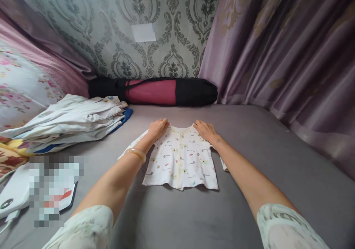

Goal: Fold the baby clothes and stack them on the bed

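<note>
A small white baby shirt (181, 162) with a buttoned front and little printed pictures lies spread on the grey bed sheet (188, 219), its neckline facing away from me. My left hand (159, 127) is closed on the shirt's left shoulder, close to the collar. At the opposite shoulder my right hand (204, 130) grips the cloth with its fingers bent. One sleeve stretches out to the left beneath my left forearm. The other sleeve is mostly covered by my right forearm, with only its cuff showing.
A pile of folded light clothes (80, 119) rests at the left. Nearer are a white power bank (13, 189) with a cable and a blurred-out phone (68, 201). A black and pink long bag (151, 92) lies against the wall. Purple curtains (263, 49) hang on the right.
</note>
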`<state>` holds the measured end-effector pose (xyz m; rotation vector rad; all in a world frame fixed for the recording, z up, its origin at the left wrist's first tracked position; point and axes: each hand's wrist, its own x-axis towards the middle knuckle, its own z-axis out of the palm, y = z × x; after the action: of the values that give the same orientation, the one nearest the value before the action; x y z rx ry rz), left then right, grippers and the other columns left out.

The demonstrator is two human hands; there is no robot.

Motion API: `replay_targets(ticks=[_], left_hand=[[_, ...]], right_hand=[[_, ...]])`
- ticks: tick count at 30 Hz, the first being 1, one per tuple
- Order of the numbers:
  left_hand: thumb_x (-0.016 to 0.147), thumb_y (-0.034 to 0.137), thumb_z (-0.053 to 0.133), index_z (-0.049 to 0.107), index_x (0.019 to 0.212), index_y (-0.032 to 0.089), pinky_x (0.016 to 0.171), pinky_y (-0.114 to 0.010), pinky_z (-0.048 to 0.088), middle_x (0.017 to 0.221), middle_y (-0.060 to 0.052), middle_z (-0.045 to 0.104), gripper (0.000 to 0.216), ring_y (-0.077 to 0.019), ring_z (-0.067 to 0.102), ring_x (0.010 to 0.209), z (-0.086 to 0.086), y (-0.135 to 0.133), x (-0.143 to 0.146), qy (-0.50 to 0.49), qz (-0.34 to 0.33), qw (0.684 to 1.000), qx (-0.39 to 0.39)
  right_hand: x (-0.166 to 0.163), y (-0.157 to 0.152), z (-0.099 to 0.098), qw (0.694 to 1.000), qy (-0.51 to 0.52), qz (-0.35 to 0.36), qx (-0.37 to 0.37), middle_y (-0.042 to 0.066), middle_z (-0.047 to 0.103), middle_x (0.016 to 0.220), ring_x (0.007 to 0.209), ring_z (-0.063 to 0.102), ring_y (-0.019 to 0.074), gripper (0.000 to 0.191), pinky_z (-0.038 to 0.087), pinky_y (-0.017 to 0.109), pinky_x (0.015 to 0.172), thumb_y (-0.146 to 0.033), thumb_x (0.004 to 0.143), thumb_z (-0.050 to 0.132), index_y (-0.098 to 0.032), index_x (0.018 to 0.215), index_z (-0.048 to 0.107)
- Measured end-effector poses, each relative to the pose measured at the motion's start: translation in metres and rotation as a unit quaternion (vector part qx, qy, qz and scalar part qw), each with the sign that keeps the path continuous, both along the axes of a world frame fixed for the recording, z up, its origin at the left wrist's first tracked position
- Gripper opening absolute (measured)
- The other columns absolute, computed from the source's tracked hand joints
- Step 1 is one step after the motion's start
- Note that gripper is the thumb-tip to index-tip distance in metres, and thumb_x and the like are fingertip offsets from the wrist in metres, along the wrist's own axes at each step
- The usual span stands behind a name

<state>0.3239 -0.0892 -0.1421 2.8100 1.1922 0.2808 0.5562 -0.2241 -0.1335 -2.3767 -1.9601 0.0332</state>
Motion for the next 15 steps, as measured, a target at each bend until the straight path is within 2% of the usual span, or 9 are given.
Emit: replay_targets(ticks=[6, 8, 10, 12, 15], left_hand=[[0.101, 0.041, 0.029, 0.057, 0.104, 0.019, 0.074, -0.03, 0.041, 0.108, -0.011, 0.067, 0.036, -0.024, 0.062, 0.098, -0.007, 0.01, 0.005, 0.033, 0.005, 0.999, 0.002], [0.1, 0.04, 0.032, 0.056, 0.106, 0.018, 0.079, -0.032, 0.042, 0.109, -0.012, 0.065, 0.033, -0.0246, 0.061, 0.1, -0.006, 0.009, 0.005, 0.046, 0.017, 0.999, 0.001], [0.098, 0.04, 0.037, 0.056, 0.11, 0.016, 0.085, -0.035, 0.042, 0.113, -0.015, 0.062, 0.032, -0.0271, 0.058, 0.106, -0.003, 0.005, 0.008, 0.051, 0.035, 0.998, 0.027], [0.097, 0.04, 0.04, 0.054, 0.115, 0.015, 0.091, -0.039, 0.041, 0.118, -0.017, 0.059, 0.034, -0.0295, 0.055, 0.111, 0.002, -0.005, 0.015, 0.035, 0.032, 0.997, 0.064], [0.098, 0.034, 0.039, 0.054, 0.118, 0.016, 0.093, -0.04, 0.041, 0.119, -0.015, 0.059, 0.031, -0.0287, 0.055, 0.112, 0.006, -0.026, 0.037, -0.009, -0.049, 0.997, 0.065]], right_hand=[[0.003, 0.009, -0.005, 0.999, 0.039, -0.024, 0.009, 0.013, 0.065, 0.12, 0.106, 0.062, 0.0247, 0.034, 0.04, 0.031, 0.084, -0.038, 0.103, 0.033, -0.019, 0.115, 0.058], [0.008, 0.011, -0.005, 0.995, 0.084, -0.052, 0.012, 0.012, 0.068, 0.114, 0.103, 0.063, 0.025, 0.035, 0.041, 0.03, 0.082, -0.042, 0.101, 0.037, -0.02, 0.111, 0.062], [0.018, 0.011, -0.002, 0.984, 0.153, -0.089, 0.017, 0.012, 0.071, 0.105, 0.099, 0.064, 0.0249, 0.043, 0.043, 0.029, 0.081, -0.049, 0.1, 0.035, -0.019, 0.103, 0.066], [0.031, 0.006, 0.002, 0.958, 0.251, -0.14, 0.02, 0.012, 0.071, 0.096, 0.093, 0.065, 0.024, 0.057, 0.045, 0.028, 0.078, -0.057, 0.1, 0.028, -0.016, 0.095, 0.068], [0.049, -0.01, 0.01, 0.875, 0.428, -0.224, 0.0, 0.013, 0.07, 0.087, 0.075, 0.065, 0.02, 0.07, 0.048, 0.027, 0.066, -0.062, 0.099, 0.018, -0.013, 0.093, 0.066]])
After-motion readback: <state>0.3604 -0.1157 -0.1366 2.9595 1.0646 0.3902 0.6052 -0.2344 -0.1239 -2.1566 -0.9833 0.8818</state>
